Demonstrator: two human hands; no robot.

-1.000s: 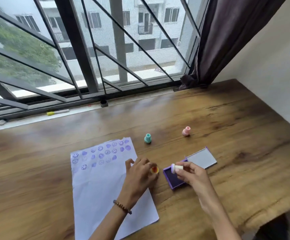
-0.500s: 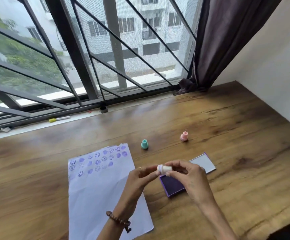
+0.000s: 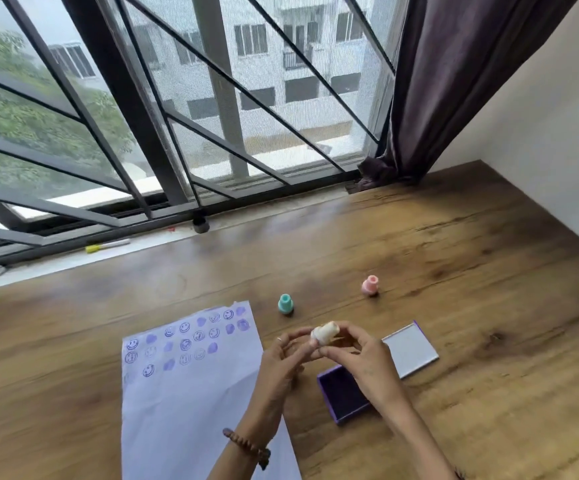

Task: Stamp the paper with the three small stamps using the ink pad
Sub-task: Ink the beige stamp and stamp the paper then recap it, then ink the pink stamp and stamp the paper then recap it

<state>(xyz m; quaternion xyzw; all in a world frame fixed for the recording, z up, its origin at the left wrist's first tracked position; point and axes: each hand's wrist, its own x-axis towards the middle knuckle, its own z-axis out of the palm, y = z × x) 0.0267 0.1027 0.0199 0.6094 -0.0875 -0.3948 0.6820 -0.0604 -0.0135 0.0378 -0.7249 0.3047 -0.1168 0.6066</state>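
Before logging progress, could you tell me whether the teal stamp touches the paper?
Apart: the head view shows bare wood between the teal stamp and the paper.

Soft, even daylight enters through the window (image 3: 184, 109) across the upper left and centre of the frame, and the scene is bright without harsh contrast. A pale sheen lies on the wooden table (image 3: 454, 289) just below the sill. Shadows are faint and diffuse. The window bars bow and splay towards the edges, a wide-angle distortion. The picture is slightly soft overall, and the two hands at lower centre are smeared by motion blur.
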